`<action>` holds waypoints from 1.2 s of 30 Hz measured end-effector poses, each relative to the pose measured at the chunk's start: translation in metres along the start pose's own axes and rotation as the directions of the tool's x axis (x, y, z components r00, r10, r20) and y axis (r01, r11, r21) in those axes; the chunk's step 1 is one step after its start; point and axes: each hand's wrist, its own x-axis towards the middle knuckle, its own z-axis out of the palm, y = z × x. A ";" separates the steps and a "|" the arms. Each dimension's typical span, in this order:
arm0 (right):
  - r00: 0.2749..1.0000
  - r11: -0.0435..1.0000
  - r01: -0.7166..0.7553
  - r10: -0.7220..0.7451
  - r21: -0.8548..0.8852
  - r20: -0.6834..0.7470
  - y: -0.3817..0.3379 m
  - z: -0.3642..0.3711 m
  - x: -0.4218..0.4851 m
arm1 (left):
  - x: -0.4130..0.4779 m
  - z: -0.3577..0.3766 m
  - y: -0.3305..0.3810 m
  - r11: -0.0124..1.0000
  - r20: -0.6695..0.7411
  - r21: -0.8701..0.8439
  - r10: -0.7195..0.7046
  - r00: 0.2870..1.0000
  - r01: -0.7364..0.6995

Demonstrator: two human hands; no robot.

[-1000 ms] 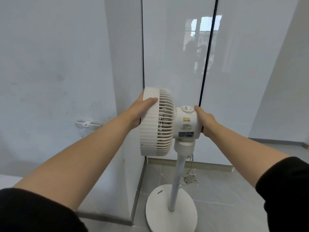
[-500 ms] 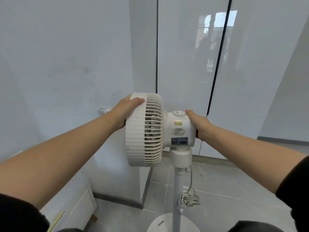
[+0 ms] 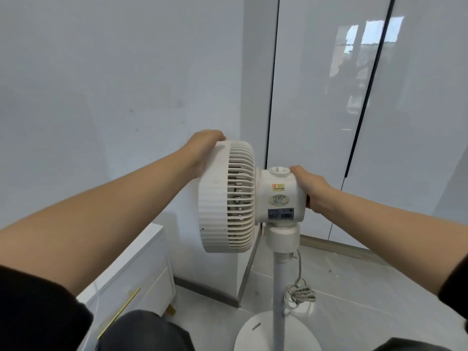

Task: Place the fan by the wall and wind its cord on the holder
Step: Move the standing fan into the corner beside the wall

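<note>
Near the corner where the pale wall (image 3: 114,84) met the glossy cupboard doors (image 3: 316,97), the white fan (image 3: 225,198) stood upright on its pole (image 3: 279,287). Its round base (image 3: 255,333) sat low over the grey tiled floor (image 3: 367,300); whether the base touched the tiles could not be told. The left hand (image 3: 202,150) lay over the top front edge of the ribbed fan head, its grip closed on that rim, the fingertips hidden behind the head. The right hand (image 3: 312,188) held the back of the motor housing (image 3: 278,196), its grip wrapped round the rear end, just beside the knob (image 3: 278,171) on top. The fan head faced left, toward the wall. The cord (image 3: 300,293) hung down from under the housing and ended in a loose bundle just beside the pole, above the base. A low white cabinet (image 3: 136,262) with a gold handle (image 3: 119,312) stood against the wall, left of the fan and below its head.
</note>
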 end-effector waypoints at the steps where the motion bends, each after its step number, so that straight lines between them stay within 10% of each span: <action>1: 1.000 1.000 0.004 -0.004 -0.004 0.007 -0.002 0.006 -0.001 | 0.000 -0.006 0.000 1.000 -0.014 0.008 0.003 1.000 -0.003; 27: 0.977 0.991 -0.003 -0.026 0.136 0.211 -0.005 0.134 0.009 | 0.040 -0.113 -0.017 0.922 -0.123 0.331 0.252 0.960 -0.200; 31: 0.943 0.991 -0.055 0.011 0.122 0.334 -0.004 0.148 0.008 | 0.049 -0.120 -0.033 0.640 -0.267 0.768 0.288 0.920 0.023; 36: 0.883 0.993 -0.108 0.073 0.050 0.464 -0.010 0.156 0.009 | 0.048 -0.131 -0.039 0.410 -0.264 0.904 0.307 0.915 0.123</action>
